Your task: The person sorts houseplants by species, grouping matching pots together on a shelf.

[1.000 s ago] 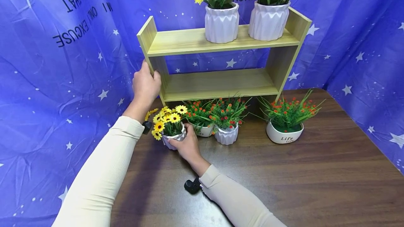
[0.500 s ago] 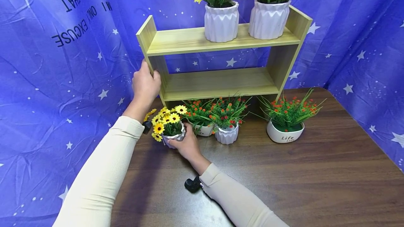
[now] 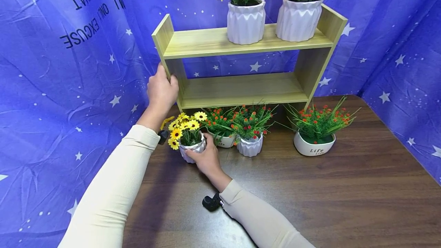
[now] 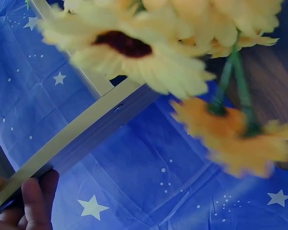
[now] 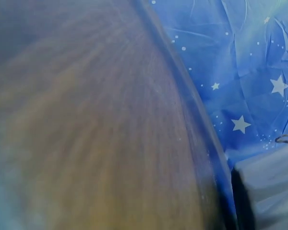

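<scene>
My left hand [image 3: 162, 90] grips the left side panel of a light wooden two-tier shelf [image 3: 241, 91]; in the left wrist view its fingers [image 4: 34, 201] wrap that panel's edge. Lower down, my right hand [image 3: 208, 159] holds a white ridged pot [image 3: 193, 150] of small yellow flowers [image 3: 184, 125] by its right side, at the shelf's left foot. Close to this hand stand an oval white pot [image 3: 225, 141] and a ridged white pot [image 3: 249, 147], both with red-dotted greenery. The right wrist view shows only tabletop and curtain, not the hand.
Two larger white pots [image 3: 246, 24] with yellow flowers stand on the upper board. A white oval pot [image 3: 314, 145] marked "Life" sits on the brown wooden table [image 3: 310, 198] at right. Blue star-patterned curtain [image 3: 86, 87] encloses the back and sides.
The head view has shifted slightly, so everything sits a little further right. Both hands keep their holds on the shelf and the flower pot, with no other clear movement.
</scene>
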`<state>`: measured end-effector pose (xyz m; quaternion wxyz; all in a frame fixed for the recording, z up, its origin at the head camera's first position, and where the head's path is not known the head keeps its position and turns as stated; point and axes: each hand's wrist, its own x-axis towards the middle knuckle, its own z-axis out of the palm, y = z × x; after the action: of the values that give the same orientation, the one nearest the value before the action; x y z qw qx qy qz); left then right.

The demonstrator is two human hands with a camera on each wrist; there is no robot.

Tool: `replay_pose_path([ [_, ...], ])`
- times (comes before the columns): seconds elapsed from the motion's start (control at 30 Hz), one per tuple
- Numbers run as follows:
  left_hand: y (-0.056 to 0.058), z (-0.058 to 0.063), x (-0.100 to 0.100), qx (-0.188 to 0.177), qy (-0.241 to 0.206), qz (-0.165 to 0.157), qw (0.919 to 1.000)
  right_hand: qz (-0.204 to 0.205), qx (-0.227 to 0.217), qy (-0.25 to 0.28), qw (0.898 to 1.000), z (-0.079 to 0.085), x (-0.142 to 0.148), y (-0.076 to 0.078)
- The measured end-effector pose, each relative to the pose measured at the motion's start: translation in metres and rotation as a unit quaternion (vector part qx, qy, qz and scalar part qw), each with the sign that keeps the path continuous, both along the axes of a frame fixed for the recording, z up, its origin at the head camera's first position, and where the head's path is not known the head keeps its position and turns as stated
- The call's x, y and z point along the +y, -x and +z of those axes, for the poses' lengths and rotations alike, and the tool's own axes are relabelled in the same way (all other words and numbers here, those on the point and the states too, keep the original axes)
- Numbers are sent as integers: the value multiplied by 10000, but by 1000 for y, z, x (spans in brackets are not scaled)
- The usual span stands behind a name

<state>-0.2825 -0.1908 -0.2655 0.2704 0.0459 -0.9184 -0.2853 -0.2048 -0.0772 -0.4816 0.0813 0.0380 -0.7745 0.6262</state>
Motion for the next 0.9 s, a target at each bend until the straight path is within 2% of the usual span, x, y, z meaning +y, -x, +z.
replay_pose_path([
  [0.2,-1,3,2,26,23,-44,10000,71,74,381,9992,9,8,-11],
  [0.4,-2,4,1,16,21,-112,9999,185,297,672,9971,24,19,-25],
  [0.67,-2,2,-4,68,20,-167,9998,36,648,750,9951,59,39,-38],
  [0.9,-2,-1,-5,126,27,-437,9990,-44,896,635,9939,88,58,-38],
])
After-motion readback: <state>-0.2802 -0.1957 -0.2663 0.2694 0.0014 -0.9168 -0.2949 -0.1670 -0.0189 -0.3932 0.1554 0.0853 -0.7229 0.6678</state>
